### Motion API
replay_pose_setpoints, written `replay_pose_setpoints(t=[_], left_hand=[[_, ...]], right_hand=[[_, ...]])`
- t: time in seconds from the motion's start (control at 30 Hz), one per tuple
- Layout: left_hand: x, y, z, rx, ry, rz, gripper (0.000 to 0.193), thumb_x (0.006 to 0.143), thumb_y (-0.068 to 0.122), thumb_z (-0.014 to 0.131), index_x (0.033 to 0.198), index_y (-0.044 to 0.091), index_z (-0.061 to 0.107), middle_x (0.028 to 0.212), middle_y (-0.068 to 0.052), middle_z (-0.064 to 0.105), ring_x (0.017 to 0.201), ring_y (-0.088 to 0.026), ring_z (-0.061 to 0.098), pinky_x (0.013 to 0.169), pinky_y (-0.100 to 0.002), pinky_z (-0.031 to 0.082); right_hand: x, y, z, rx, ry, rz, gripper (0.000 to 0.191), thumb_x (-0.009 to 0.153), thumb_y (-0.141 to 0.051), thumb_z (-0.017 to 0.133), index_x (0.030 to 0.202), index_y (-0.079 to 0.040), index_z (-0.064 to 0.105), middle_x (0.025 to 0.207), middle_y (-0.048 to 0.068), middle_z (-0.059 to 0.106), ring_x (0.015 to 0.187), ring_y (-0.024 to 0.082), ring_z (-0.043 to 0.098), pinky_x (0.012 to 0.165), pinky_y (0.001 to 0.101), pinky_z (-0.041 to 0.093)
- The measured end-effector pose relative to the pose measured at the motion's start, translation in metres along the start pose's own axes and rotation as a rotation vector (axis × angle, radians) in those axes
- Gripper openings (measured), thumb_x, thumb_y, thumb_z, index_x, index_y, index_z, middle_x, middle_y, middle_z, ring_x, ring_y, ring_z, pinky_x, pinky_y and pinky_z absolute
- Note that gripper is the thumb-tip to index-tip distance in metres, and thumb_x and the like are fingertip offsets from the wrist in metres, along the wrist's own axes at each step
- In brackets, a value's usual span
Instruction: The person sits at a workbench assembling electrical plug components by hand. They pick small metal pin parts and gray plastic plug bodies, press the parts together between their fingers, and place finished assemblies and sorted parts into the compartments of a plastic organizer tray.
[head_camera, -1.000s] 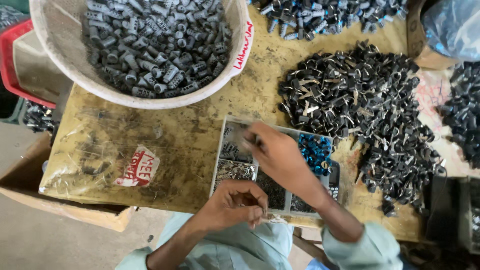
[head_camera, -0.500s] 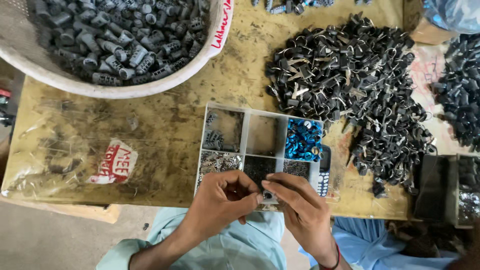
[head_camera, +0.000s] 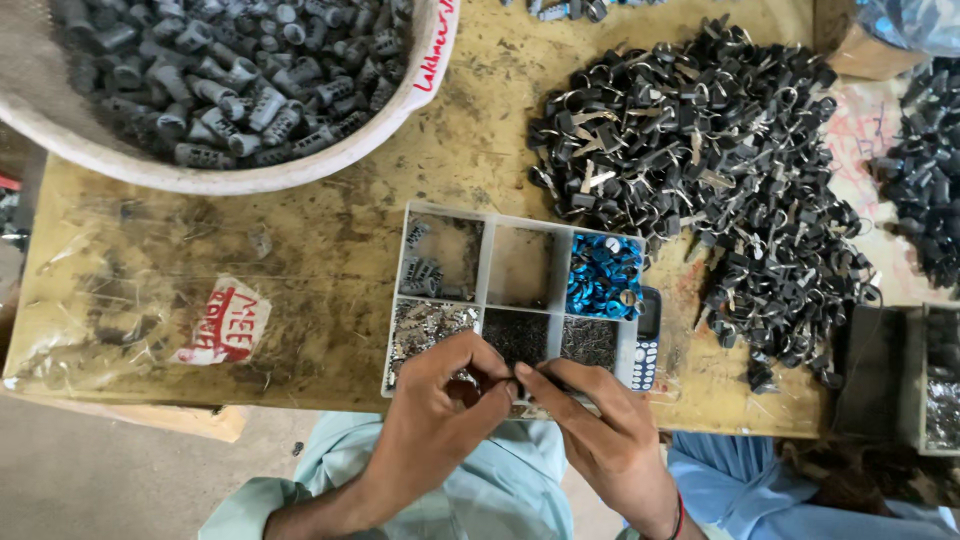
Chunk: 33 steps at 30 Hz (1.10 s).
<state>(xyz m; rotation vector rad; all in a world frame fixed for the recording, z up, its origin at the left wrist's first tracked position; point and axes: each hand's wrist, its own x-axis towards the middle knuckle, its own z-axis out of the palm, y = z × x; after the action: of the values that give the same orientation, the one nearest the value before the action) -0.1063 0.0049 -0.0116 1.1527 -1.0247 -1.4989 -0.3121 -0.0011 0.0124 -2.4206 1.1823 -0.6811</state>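
both hands, left hand (head_camera: 440, 420) and right hand (head_camera: 590, 420), pinch one tiny part at the compartment tray's (head_camera: 497, 225) six o'clock edge; a slip could drop it.

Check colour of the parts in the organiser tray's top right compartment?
Bright blue parts, clearest in the head view.

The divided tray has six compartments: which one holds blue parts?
The back-right compartment of the divided tray; the others hold grey or silvery bits.
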Motion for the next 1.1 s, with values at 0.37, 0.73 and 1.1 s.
replay_pose_setpoints(t=[0.37, 0.73, 1.1], left_hand=[[0.011, -0.023, -0.002, 0.145, -0.048, 0.372, 0.018, 0.084, -0.004, 0.081, 0.1, 0.001, 0.074, 0.097, -0.011, 0.081, 0.087, -0.018, 0.08, 0.074, -0.029, 0.064], [0.023, -0.032, -0.017, 0.215, -0.341, 0.4, 0.028, 0.084, -0.014, 0.069, 0.107, 0.003, 0.068, 0.107, -0.01, 0.076, 0.093, -0.023, 0.08, 0.078, -0.032, 0.064], [0.015, -0.022, -0.011, 0.604, -0.331, 0.806, 0.032, 0.084, -0.001, 0.071, 0.115, 0.001, 0.064, 0.131, -0.014, 0.064, 0.119, -0.032, 0.066, 0.092, -0.04, 0.06]], right_hand=[[0.036, 0.031, -0.022, 0.041, 0.0, 0.335, 0.03, 0.081, -0.001, 0.077, 0.107, -0.014, 0.077, 0.096, 0.003, 0.074, 0.079, 0.018, 0.076, 0.065, 0.0313, 0.059], [0.037, 0.07, -0.022, 0.844, 0.134, 0.635, 0.006, 0.104, -0.007, 0.061, 0.105, -0.002, 0.064, 0.088, 0.008, 0.067, 0.068, 0.013, 0.064, 0.06, 0.0282, 0.053], [-0.023, 0.036, -0.008, 0.932, -0.067, 0.432, 0.028, 0.096, 0.009, 0.067, 0.123, 0.003, 0.07, 0.108, 0.012, 0.067, 0.086, 0.017, 0.075, 0.073, 0.0296, 0.064]])
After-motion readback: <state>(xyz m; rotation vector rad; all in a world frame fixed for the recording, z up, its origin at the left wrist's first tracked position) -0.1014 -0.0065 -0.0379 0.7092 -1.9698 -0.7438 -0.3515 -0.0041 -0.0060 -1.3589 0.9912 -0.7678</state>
